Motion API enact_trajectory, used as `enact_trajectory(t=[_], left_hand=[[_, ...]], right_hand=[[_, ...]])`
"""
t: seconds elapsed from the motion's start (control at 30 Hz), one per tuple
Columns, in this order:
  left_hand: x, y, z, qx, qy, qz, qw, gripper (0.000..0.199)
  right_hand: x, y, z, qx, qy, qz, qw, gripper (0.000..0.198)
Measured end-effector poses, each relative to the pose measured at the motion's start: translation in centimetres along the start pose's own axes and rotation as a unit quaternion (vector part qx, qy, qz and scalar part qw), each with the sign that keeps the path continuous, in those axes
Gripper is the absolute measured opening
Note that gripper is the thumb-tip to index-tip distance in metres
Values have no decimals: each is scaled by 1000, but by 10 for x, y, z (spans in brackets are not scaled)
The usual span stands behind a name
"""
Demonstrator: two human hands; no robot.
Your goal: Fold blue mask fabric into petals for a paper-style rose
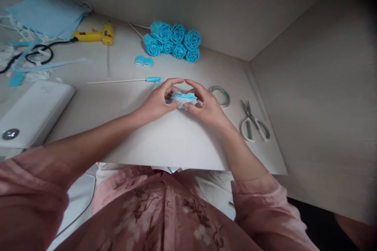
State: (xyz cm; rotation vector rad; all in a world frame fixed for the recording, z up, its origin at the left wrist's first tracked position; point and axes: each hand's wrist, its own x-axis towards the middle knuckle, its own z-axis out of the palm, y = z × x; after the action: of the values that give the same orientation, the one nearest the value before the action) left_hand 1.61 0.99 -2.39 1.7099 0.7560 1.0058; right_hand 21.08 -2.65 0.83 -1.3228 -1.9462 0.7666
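Observation:
Between my two hands, above the white table, is a small stack of pale blue and white ruffled pieces (184, 99); the material looks like face-mask fabric. My left hand (160, 100) curls round its left side, thumb in front and fingers behind. From the right, my right hand (206, 100) grips it the same way, and both forefingers arch up until their tips nearly meet. Just beyond my left hand lies a thin stick (118, 81) with a blue wrapped end (153, 79). Small blue cut petals (144, 61) rest farther back.
Several blue fabric roses (177, 33) lie at the back. A yellow glue gun (94, 36), a pile of blue face masks (48, 13), scraps (32, 74) and a white power bank (37, 110) are leftward. On the right lie a wire coil (226, 98) and scissors (250, 117), near the side panel.

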Motion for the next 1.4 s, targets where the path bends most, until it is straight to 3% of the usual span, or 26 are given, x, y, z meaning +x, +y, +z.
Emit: enact_trajectory(t=[0.13,0.27,0.4,0.57,0.7,0.8,0.97,1.07,1.2,1.3,1.4], left_hand=[[-1,2,0,25,0,4,1000,62],[-3,10,2,67,24,15,997,56],[-6,14,5,36,50,44,997,59],[-7,13,8,-18,1,37,999,68],[-9,14,10,-24,-48,22,998,70],[-10,15,11,-30,-48,8,998,70],[-8,15,10,-37,-31,4,999,70],[-1,13,0,-51,-1,4,999,68],[14,6,-23,-60,123,17,990,62],[23,-2,-39,-54,187,19,981,55],[28,-11,-49,-38,206,11,978,52]], right_hand=[[-1,0,0,-18,-16,3,1000,73],[-2,-4,-2,-22,-3,8,1000,66],[-3,-6,-6,-17,-24,-6,1000,67],[-4,1,-9,0,-90,-2,996,84],[-3,6,-10,23,-96,10,995,67],[-2,6,-10,24,-93,9,995,51],[-3,5,-8,76,-73,58,993,49],[0,7,-11,133,-17,92,987,50],[5,15,-21,182,88,107,974,47],[8,20,-25,200,86,128,968,49],[9,24,-22,131,75,150,977,49]])
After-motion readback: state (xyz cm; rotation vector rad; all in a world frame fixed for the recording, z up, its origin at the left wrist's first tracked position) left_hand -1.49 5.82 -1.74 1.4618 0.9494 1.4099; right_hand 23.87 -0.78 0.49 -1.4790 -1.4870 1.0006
